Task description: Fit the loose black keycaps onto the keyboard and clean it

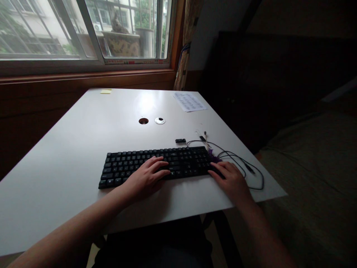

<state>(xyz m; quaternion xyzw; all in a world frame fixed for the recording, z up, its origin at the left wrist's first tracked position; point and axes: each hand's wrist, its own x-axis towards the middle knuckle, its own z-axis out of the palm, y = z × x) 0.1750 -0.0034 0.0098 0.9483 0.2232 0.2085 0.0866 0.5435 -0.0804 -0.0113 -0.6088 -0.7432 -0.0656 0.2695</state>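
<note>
Your left hand (pixel 149 174) lies over the keyboard (pixel 181 160), grip spread, empty. Your right hand (pixel 231 180) meets its right end; can't tell grip.

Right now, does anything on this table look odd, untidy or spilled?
Two things. Beyond the keyboard, the table has an open hole; a disc lies beside it, perhaps meant to cover it. Right of the keyboard, a cable lies in untidy loops near the table's edge. Nothing looks spilled.

Barred window (pixel 88 30) bhd wht table (pixel 75 137)
</note>
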